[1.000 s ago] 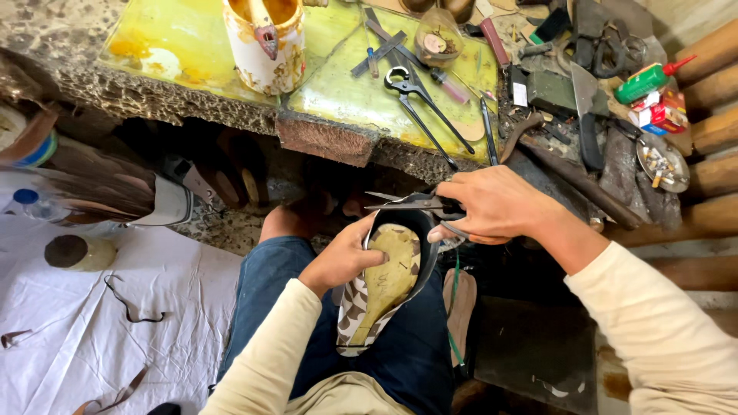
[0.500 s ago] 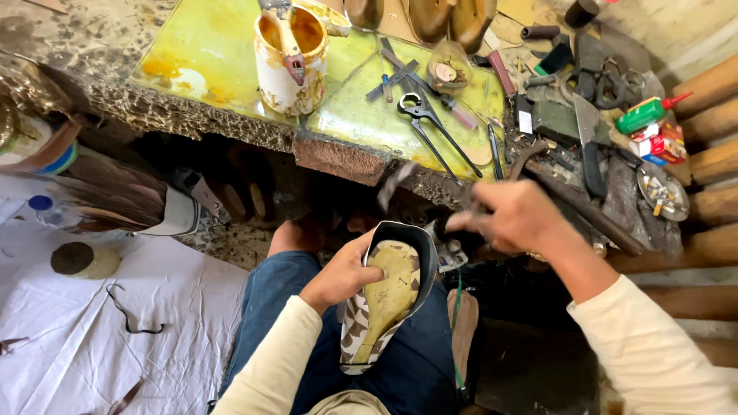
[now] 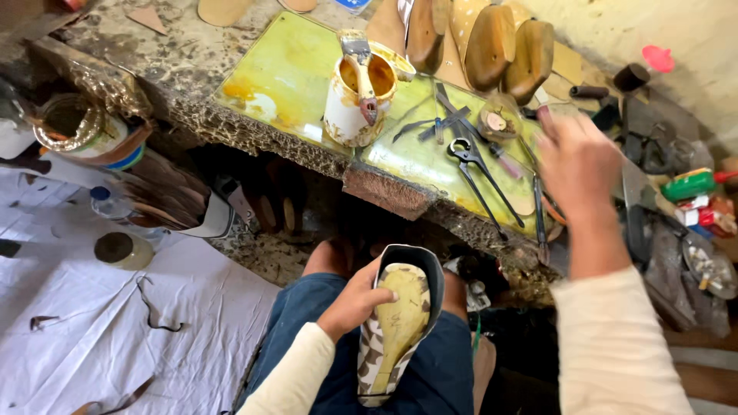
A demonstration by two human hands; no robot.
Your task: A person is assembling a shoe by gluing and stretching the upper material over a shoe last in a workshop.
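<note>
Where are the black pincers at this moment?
In the head view, the black pincers lie on the yellow-green bench top, right of the glue can and just left of the raised right hand.

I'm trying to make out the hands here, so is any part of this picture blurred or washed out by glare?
Head view: the right hand is smeared by motion blur; the left hand and the shoe it holds look sharp; pale glare sits on the glossy yellow tabletop.
</note>
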